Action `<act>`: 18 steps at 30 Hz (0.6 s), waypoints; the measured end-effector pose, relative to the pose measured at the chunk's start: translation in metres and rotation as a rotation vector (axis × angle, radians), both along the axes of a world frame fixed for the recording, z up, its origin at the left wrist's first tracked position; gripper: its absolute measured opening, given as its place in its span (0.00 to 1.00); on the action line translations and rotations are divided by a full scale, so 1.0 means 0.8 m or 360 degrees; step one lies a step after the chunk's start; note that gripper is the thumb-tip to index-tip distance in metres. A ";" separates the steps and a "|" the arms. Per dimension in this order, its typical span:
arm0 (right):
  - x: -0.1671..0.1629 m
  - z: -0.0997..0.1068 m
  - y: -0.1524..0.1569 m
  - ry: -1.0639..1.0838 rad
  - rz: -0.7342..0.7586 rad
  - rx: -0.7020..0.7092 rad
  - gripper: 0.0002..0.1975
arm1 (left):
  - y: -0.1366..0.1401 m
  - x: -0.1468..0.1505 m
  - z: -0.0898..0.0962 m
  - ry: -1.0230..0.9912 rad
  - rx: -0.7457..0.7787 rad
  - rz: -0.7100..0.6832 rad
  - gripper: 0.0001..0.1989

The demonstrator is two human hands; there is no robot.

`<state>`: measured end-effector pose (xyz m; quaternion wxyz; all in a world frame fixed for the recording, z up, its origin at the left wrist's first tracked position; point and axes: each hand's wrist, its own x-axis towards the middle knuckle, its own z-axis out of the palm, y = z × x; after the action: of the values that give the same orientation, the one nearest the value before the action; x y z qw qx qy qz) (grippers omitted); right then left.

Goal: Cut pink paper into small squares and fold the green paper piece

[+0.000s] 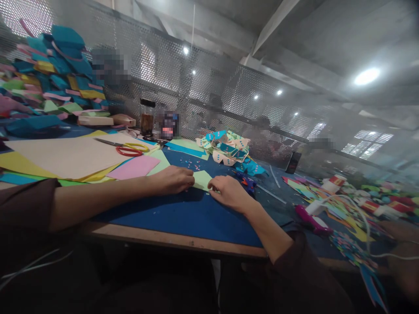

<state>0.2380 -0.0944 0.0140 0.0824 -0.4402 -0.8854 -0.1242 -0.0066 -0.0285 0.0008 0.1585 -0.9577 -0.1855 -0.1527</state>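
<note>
A small piece of pale green paper [201, 178] lies at the table's front between my two hands. My left hand [175, 179] has its fingers closed at the left edge of the paper. At the right edge, the curled fingers of my right hand [229, 191] pinch the paper; the fingertips are partly hidden. Just behind the paper are scattered tiny coloured paper bits [193, 164]. A pink sheet [135, 168] lies beside my left forearm, and a blue glue gun [247, 182] rests just beyond my right hand.
Scissors [131, 149] with red and yellow handles lie on large paper sheets [65, 155] at left. Behind are a jar [147, 117] and a heap of folded paper pieces [225, 146]. A magenta device [312, 220] with a white cable sits right. Tall coloured paper piles [62, 69] stand far left.
</note>
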 end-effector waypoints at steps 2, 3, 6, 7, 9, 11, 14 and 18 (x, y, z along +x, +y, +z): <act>-0.001 0.000 0.000 -0.0030 0.0003 0.0026 0.05 | 0.002 0.000 -0.002 -0.0015 0.0004 -0.0010 0.08; -0.001 0.000 0.000 -0.0047 0.0003 0.0040 0.06 | 0.003 0.000 -0.002 -0.0027 -0.0003 -0.0015 0.09; -0.004 -0.001 -0.001 -0.0094 0.0002 0.0079 0.07 | 0.005 0.000 -0.003 -0.0065 -0.0033 -0.0013 0.10; -0.005 -0.001 -0.001 -0.0108 0.0002 0.0090 0.07 | 0.005 -0.001 -0.003 -0.0072 -0.0043 -0.0009 0.10; -0.006 -0.002 -0.001 -0.0133 0.0005 0.0105 0.07 | 0.006 -0.002 -0.003 -0.0073 -0.0068 -0.0013 0.09; -0.006 -0.002 -0.002 -0.0152 0.0005 0.0115 0.07 | 0.006 -0.002 -0.002 -0.0059 -0.0087 -0.0034 0.08; -0.007 -0.004 -0.001 -0.0162 0.0005 0.0129 0.07 | 0.008 -0.002 -0.002 -0.0006 -0.0051 -0.0064 0.08; -0.009 -0.006 -0.002 -0.0156 0.0003 0.0156 0.08 | 0.008 0.001 -0.006 0.0013 0.0047 -0.0093 0.09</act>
<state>0.2312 -0.0961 0.0090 0.0604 -0.4282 -0.8817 -0.1888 -0.0055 -0.0221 -0.0043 0.1689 -0.9609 -0.1544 -0.1562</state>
